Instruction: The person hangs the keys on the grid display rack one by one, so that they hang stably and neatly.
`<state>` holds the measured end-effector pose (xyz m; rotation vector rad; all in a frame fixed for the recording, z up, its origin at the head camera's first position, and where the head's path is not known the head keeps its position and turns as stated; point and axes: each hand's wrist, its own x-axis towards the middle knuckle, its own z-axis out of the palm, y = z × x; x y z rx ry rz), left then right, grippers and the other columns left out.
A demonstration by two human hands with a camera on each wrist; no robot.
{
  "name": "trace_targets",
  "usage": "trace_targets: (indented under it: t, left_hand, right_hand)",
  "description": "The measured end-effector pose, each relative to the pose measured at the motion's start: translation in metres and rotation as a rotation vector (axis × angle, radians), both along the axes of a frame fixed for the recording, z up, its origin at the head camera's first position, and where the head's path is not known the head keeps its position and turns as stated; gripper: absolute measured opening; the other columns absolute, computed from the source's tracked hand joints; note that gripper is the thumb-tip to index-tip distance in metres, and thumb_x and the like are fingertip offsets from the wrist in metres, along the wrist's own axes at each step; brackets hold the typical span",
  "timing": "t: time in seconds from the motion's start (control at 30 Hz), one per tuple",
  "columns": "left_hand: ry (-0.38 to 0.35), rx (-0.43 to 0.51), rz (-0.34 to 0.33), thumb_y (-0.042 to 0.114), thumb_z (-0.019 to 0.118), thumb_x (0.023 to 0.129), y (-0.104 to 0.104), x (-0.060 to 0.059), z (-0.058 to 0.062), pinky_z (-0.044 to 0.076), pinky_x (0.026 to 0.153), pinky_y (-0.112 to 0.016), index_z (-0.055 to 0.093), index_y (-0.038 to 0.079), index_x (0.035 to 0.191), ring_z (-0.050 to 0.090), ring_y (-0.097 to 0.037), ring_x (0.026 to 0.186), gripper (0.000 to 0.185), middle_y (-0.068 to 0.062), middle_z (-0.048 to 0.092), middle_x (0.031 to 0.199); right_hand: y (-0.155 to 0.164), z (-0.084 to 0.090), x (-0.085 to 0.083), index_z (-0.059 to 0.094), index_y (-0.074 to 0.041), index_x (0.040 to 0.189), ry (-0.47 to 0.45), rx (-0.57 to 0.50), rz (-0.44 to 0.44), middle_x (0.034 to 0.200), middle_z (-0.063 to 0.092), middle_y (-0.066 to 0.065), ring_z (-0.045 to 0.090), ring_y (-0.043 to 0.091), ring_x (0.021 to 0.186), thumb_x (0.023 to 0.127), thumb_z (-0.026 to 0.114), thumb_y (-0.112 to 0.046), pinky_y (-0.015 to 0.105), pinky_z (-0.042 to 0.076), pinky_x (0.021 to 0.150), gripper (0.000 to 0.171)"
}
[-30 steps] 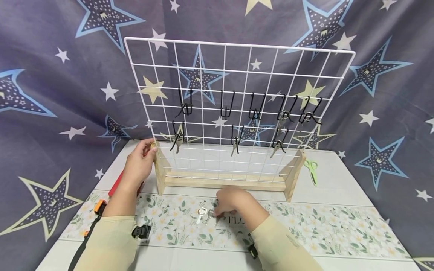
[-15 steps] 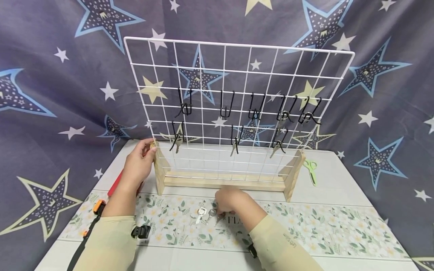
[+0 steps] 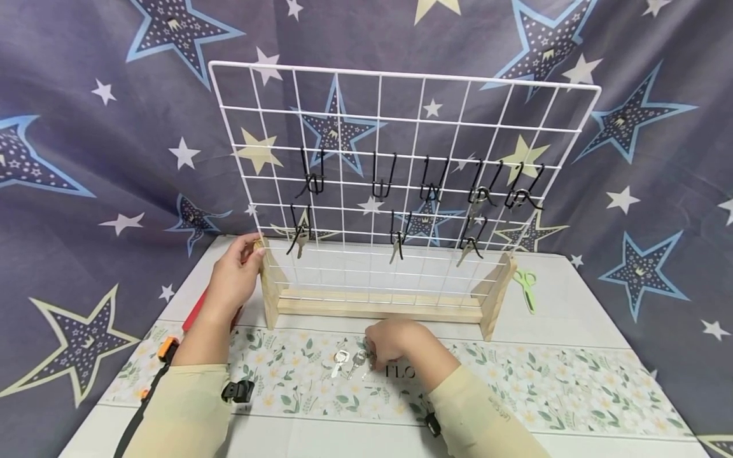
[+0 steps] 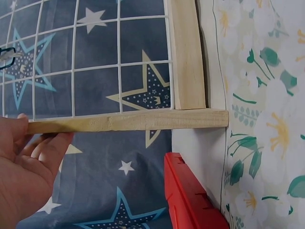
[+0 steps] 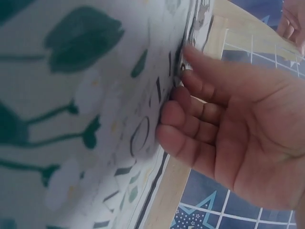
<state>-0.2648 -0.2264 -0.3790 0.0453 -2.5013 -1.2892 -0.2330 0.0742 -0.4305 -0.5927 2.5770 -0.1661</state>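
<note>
R hand (image 3: 395, 343) fingertips on key (image 3: 371, 366); L hand (image 3: 235, 273) grips wooden stand (image 3: 269, 286).

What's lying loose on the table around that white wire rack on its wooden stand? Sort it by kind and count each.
Keys on the floral runner, clear of the hand: 2
Green scissors: 1
Red tool: 1
Total: 4

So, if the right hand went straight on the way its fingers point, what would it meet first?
Probably the two loose keys lying on the floral runner, just left of the right hand. Its fingertips point toward them, though their exact angle is hard to judge.
</note>
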Motion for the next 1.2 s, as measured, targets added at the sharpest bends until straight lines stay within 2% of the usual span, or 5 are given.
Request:
trace_targets:
  t: [0.27, 0.5, 0.67, 0.83, 1.2]
  left_hand:
    - [-0.003, 0.001, 0.000, 0.035, 0.046, 0.104, 0.000, 0.000, -0.001, 0.051, 0.095, -0.046, 0.047, 0.018, 0.144, 0.062, -0.030, 0.112, 0.043, -0.016, 0.060, 0.133]
    - [0.005, 0.006, -0.002, 0.034, 0.047, 0.104, 0.001, 0.000, -0.001, 0.052, 0.094, -0.046, 0.047, 0.017, 0.143, 0.062, -0.030, 0.111, 0.043, -0.016, 0.061, 0.132]
    - [-0.006, 0.014, -0.006, 0.034, 0.046, 0.104, 0.002, 0.000, 0.000, 0.051, 0.096, -0.047, 0.047, 0.018, 0.144, 0.061, -0.030, 0.113, 0.043, -0.016, 0.060, 0.134]
    - [-0.003, 0.008, 0.001, 0.033, 0.046, 0.104, 0.001, 0.001, 0.000, 0.052, 0.095, -0.046, 0.047, 0.018, 0.143, 0.061, -0.029, 0.112, 0.042, -0.016, 0.060, 0.133]
    - [-0.009, 0.012, 0.001, 0.034, 0.046, 0.104, 0.000, 0.000, 0.000, 0.051, 0.097, -0.047, 0.047, 0.019, 0.143, 0.060, -0.029, 0.115, 0.042, -0.015, 0.059, 0.136]
  right_hand:
    - [0.001, -0.001, 0.001, 0.068, -0.018, 0.082, 0.019, 0.016, 0.011, 0.074, 0.063, -0.008, 0.056, 0.012, 0.068, 0.071, 0.085, -0.022, 0.028, 0.050, 0.065, 0.020]
    - [0.011, 0.005, 0.001, 0.067, -0.017, 0.076, 0.022, -0.069, 0.030, 0.071, 0.060, -0.007, 0.055, 0.010, 0.063, 0.079, 0.078, -0.016, 0.025, 0.048, 0.060, 0.011]
    - [0.018, 0.015, 0.000, 0.060, -0.018, 0.073, 0.068, -0.137, 0.107, 0.065, 0.056, -0.007, 0.048, 0.009, 0.059, 0.086, 0.068, -0.006, 0.024, 0.043, 0.057, 0.019]
    - [0.025, 0.027, 0.001, 0.059, -0.020, 0.075, 0.104, -0.268, 0.140, 0.065, 0.056, -0.009, 0.051, 0.006, 0.059, 0.088, 0.061, -0.006, 0.024, 0.046, 0.061, 0.019]
    - [0.044, 0.045, 0.005, 0.063, -0.019, 0.092, 0.117, -0.640, 0.075, 0.077, 0.065, -0.001, 0.063, 0.015, 0.069, 0.097, 0.061, -0.018, 0.027, 0.052, 0.063, 0.006]
